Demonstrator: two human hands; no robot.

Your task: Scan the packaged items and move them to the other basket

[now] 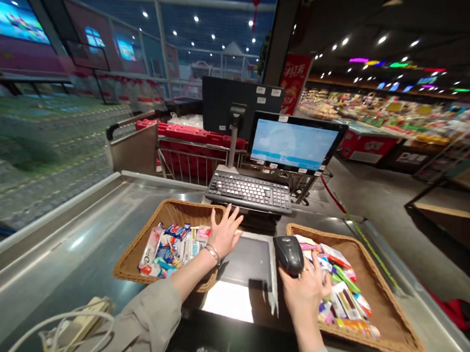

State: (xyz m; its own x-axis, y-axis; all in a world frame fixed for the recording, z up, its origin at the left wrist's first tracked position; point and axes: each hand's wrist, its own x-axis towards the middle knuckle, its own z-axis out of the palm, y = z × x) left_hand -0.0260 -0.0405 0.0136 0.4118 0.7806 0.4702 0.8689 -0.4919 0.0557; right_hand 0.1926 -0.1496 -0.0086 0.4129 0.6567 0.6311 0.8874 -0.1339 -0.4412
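A black handheld barcode scanner (289, 252) is in my right hand (306, 289), its head pointing forward over the left edge of the right wicker basket (394, 313). Colourful packaged snacks (342, 299) lie in that basket, partly behind my fingers. My left hand (224, 232), with bangles at the wrist, is open with fingers spread above the right rim of the left wicker basket (128, 260). Beneath it are several wrapped sweets and chocolate bars (169, 251). I cannot tell whether the left fingers touch anything. Just beyond their tips lies a black keyboard (250, 192).
Between the baskets a dark flat panel (248, 259) is set in the metal counter (97, 215). Behind the keyboard stand a lit monitor (295, 142) and a second screen (219, 103), seen from its back. White cables (70, 320) and a power strip lie front left.
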